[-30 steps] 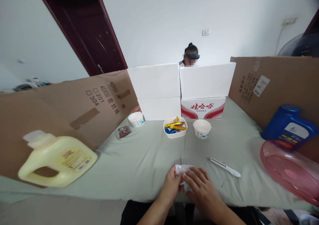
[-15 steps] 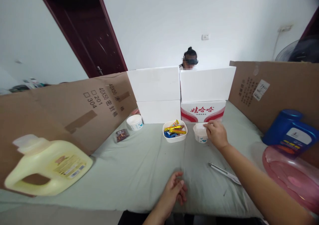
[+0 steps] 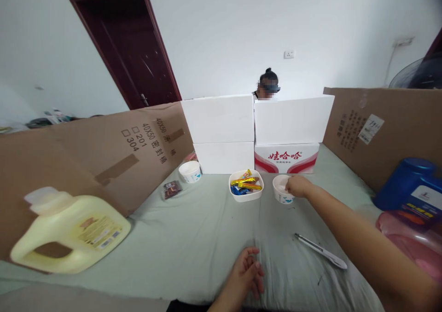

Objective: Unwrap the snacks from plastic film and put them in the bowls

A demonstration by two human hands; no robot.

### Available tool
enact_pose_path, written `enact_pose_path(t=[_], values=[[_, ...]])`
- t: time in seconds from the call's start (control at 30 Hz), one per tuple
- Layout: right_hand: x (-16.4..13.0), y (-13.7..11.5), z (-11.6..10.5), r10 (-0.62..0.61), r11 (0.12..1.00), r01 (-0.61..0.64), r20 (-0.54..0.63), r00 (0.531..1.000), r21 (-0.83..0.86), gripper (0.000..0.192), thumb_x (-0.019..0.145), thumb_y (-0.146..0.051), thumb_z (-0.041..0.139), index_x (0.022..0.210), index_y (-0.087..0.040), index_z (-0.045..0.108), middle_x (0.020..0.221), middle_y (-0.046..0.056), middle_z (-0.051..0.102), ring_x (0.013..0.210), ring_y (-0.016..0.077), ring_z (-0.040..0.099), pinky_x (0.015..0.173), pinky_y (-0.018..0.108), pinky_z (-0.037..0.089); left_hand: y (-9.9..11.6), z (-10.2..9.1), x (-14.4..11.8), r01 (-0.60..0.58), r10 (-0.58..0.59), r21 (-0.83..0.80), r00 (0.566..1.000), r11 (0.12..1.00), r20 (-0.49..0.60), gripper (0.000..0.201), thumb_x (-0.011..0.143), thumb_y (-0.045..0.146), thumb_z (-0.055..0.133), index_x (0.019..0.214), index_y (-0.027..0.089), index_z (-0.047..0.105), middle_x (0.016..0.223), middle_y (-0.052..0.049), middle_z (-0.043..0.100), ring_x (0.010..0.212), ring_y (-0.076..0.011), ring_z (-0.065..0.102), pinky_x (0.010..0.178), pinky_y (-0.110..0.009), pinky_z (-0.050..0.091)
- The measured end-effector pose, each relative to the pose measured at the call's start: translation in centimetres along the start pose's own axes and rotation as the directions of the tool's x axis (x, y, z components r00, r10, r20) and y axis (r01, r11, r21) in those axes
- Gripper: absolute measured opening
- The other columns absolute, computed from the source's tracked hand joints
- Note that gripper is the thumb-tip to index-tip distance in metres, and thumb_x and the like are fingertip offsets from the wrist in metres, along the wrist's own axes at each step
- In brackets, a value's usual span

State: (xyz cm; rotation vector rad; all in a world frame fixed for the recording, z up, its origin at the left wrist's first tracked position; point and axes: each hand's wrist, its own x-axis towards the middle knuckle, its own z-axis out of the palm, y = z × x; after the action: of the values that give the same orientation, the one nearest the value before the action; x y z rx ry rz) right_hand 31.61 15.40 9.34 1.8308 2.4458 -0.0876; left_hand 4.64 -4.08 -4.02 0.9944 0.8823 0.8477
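My right hand (image 3: 297, 186) reaches over the rim of a white paper bowl (image 3: 283, 196) with blue prints. Its curled fingers dip inside, and what they hold, if anything, is hidden. Left of that bowl sits a white square container (image 3: 246, 196) of snacks in yellow and blue wrappers (image 3: 246, 183). My left hand (image 3: 249, 271) rests near the front edge of the table, fingers loosely bent and apart, holding nothing. A white and grey utility knife (image 3: 321, 250) lies between my left hand and my right forearm.
Another paper bowl (image 3: 189, 171) and a dark packet (image 3: 171, 189) are at the left. White boxes (image 3: 223, 118) form a wall at the back; a person (image 3: 268, 84) sits behind. Cardboard (image 3: 103, 164) flanks the sides, with a yellow jug (image 3: 72, 234), blue bottle (image 3: 410, 187) and pink basin (image 3: 407, 243).
My right hand has gone from the bowl's rim to dipping its fingers inside. The whole view has shifted slightly; my left hand keeps its loose pose.
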Motion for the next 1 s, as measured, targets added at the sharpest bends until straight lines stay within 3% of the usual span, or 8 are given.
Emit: enact_pose_path(t=[0.17, 0.4, 0.6, 0.7, 0.8, 0.87, 0.97, 1.0], values=[[1.6, -0.8, 0.5, 0.037, 0.999, -0.038, 0.142, 0.989, 0.007, 0.028, 0.091, -0.036, 0.057, 0.113, -0.018, 0.059, 0.116, 0.006, 0.061, 0.099, 0.0190, 0.060, 0.085, 0.040, 0.051, 0.1, 0.3, -0.1, 0.002, -0.002, -0.007, 1.000, 1.000, -0.012, 0.061, 0.069, 0.064, 0.067, 0.106, 0.022, 0.043, 0.072, 0.004, 0.057, 0.042, -0.0079, 0.055, 0.034, -0.017, 0.037], [2.1, -1.8, 1.1, 0.068, 0.997, -0.074, 0.217, 0.974, 0.019, 0.033, 0.091, -0.037, 0.056, 0.117, -0.017, 0.057, 0.118, 0.007, 0.059, 0.100, 0.0209, 0.060, 0.084, 0.040, 0.052, 0.0, 0.3, -0.2, -0.046, 0.046, -0.002, 0.999, 0.999, 0.024, 0.057, 0.071, 0.065, 0.065, 0.101, 0.021, 0.043, 0.074, 0.004, 0.055, 0.042, -0.0069, 0.054, 0.035, -0.017, 0.038], [-1.8, -2.6, -1.3, 0.079, 0.997, -0.080, -0.054, 0.995, -0.013, 0.017, 0.090, -0.016, 0.053, 0.100, -0.009, 0.065, 0.107, 0.016, 0.064, 0.104, 0.0239, 0.059, 0.088, 0.039, 0.046, -1.0, 1.1, -0.8, -0.019, 0.028, 0.183, 0.999, 0.983, -0.045, 0.043, 0.073, 0.048, 0.067, 0.098, 0.019, 0.048, 0.078, 0.003, 0.051, 0.044, -0.0036, 0.049, 0.037, -0.016, 0.037], [-6.1, -4.9, 0.9, 0.043, 0.999, -0.042, -0.217, 0.975, 0.011, 0.028, 0.086, -0.007, 0.045, 0.103, -0.013, 0.067, 0.107, 0.017, 0.067, 0.105, 0.0256, 0.061, 0.086, 0.035, 0.044, -0.8, 0.8, -1.1, 0.016, -0.020, 0.317, 1.000, 0.948, 0.007, 0.034, 0.074, 0.037, 0.067, 0.097, 0.017, 0.052, 0.076, 0.002, 0.054, 0.049, -0.0054, 0.051, 0.042, -0.016, 0.039], [-10.7, -7.7, 6.3, -0.047, 0.974, 0.104, -0.270, 0.962, 0.203, 0.029, 0.089, -0.018, 0.041, 0.098, -0.022, 0.068, 0.096, 0.007, 0.072, 0.090, 0.0205, 0.067, 0.079, 0.030, 0.048, 1.2, -1.3, -0.3, -0.018, 0.029, 0.447, 0.999, 0.894, -0.018, 0.026, 0.079, 0.030, 0.060, 0.100, 0.017, 0.056, 0.077, 0.001, 0.058, 0.054, -0.0077, 0.054, 0.047, -0.018, 0.042], [-12.9, -9.1, 10.3, -0.084, 0.933, 0.165, -0.252, 0.964, 0.321, 0.031, 0.093, -0.026, 0.037, 0.099, -0.025, 0.068, 0.094, 0.004, 0.073, 0.087, 0.0196, 0.068, 0.076, 0.029, 0.050, 3.6, -4.1, 1.1, -0.078, 0.179, 0.610, 0.978, 0.789, -0.107, 0.020, 0.082, 0.025, 0.055, 0.099, 0.016, 0.060, 0.075, 0.001, 0.061, 0.062, -0.0100, 0.058, 0.055, -0.020, 0.047], [-14.5, -9.9, 14.5, -0.068, 0.885, 0.183, -0.270, 0.960, 0.428, 0.035, 0.094, -0.034, 0.035, 0.098, -0.026, 0.068, 0.096, 0.005, 0.072, 0.086, 0.0189, 0.069, 0.074, 0.028, 0.052, 8.4, -10.2, 3.9, 0.135, 0.399, 0.900, 0.862, 0.414, -0.313, 0.018, 0.085, 0.018, 0.052, 0.097, 0.018, 0.065, 0.085, 0.000, 0.067, 0.077, -0.0120, 0.062, 0.073, -0.022, 0.049], [-14.6, -10.0, 15.3, -0.056, 0.878, 0.184, -0.287, 0.956, 0.442, 0.035, 0.095, -0.036, 0.034, 0.098, -0.026, 0.068, 0.096, 0.005, 0.072, 0.084, 0.0189, 0.069, 0.072, 0.028, 0.053, 10.1, -12.6, 4.8, 0.212, 0.433, 0.904, 0.822, 0.371, -0.370, 0.020, 0.086, 0.018, 0.051, 0.100, 0.018, 0.065, 0.093, -0.003, 0.068, 0.087, -0.0143, 0.062, 0.081, -0.025, 0.049]])
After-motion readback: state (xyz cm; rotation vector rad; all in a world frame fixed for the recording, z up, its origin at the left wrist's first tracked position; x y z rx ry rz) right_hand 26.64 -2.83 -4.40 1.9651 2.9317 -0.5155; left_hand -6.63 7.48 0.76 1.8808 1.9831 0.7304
